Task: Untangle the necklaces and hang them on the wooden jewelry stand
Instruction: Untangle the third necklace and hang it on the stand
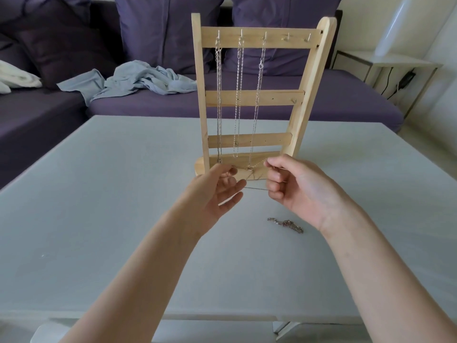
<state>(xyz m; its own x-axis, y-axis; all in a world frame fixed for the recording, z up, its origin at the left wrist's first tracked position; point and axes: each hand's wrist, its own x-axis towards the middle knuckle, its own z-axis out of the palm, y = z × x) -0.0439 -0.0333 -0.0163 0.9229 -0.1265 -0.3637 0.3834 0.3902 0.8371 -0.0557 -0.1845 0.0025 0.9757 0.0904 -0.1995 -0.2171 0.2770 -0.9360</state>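
**Thin chain being held taut before the wooden stand**

Two bare forearms are being extended from the lower edge over the pale grey table. A thin silver chain is being stretched between the two hands, just above the tabletop. By the left hand one end is being pinched between thumb and forefinger, while the remaining fingers are being held loosely spread. By the right hand the other end is being gripped, with the fingers curled in around the strand. The hands are being kept apart, side by side, just in front of the stand's base.

A small bunched heap of silver chain is lying on the table below the right hand, untouched by it.

Behind the hands, the light wooden ladder-shaped jewelry stand is being seen upright on the table. Three silver necklaces are hanging from the left three hooks of its top rail, their lower loops reaching down near the base.

Farther back, a crumpled light blue cloth is lying on the purple sofa, and a white side table is standing at the right.
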